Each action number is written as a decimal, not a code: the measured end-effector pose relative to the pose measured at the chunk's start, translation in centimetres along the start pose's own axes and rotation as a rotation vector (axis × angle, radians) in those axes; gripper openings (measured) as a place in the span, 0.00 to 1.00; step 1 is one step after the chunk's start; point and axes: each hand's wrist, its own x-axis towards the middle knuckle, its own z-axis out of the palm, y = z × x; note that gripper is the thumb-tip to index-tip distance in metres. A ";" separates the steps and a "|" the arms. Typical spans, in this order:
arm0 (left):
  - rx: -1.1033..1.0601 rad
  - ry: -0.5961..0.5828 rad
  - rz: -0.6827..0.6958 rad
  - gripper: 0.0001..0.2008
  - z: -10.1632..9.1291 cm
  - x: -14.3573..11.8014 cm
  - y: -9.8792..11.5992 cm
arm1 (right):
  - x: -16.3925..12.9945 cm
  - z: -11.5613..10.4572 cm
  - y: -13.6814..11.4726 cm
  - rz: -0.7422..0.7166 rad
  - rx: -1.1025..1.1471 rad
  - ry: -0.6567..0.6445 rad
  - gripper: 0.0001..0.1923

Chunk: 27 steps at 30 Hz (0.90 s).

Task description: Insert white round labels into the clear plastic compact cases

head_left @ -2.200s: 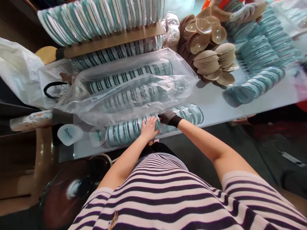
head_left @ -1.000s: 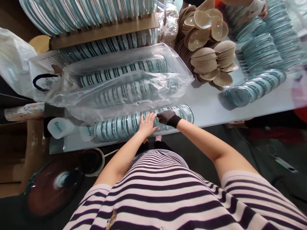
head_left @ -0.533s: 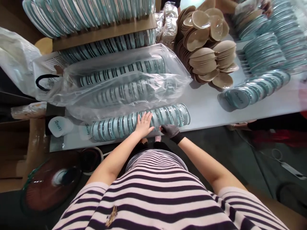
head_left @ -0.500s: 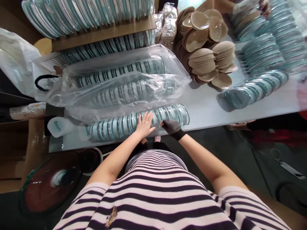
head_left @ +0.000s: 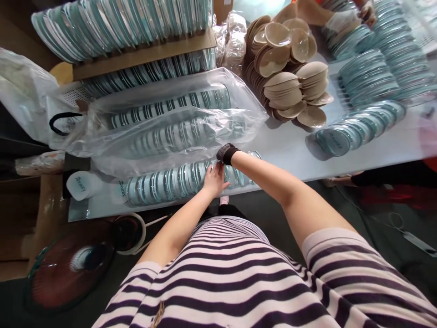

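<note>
A long row of round teal cases (head_left: 164,183) lies on edge along the near side of the white table (head_left: 293,150). My bare left hand (head_left: 215,178) rests flat on top of this row, fingers spread. My right hand (head_left: 226,153), in a black glove, reaches over the row to the near edge of a clear plastic bag (head_left: 170,123). Its fingers are hidden, so only the glove's back and cuff show. The bag holds two more rows of the same cases.
A pile of beige pads (head_left: 290,73) sits at the table's far middle. More teal case rows (head_left: 358,127) lie right, stacked cases on cardboard (head_left: 143,50) at the back left. Another person's gloved hand (head_left: 341,20) works top right. A fan (head_left: 68,264) stands below left.
My right hand has moved from the near side of the row, up over it, to the plastic bag's edge. My left hand stays on the row.
</note>
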 end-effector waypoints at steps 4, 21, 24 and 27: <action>-0.041 0.014 -0.014 0.41 -0.2 0.1 -0.3 | -3.5 3.6 0.8 -0.025 0.047 0.189 0.15; -0.076 -0.011 -0.012 0.42 -1.4 -0.4 0.0 | -9.8 18.7 -1.7 0.126 0.331 0.344 0.21; -0.101 0.018 0.027 0.43 -1.6 0.4 1.7 | -9.6 13.8 2.4 0.302 0.297 0.452 0.22; -0.098 0.020 0.034 0.42 -1.1 1.7 3.5 | -7.1 8.1 5.6 0.310 0.198 0.272 0.21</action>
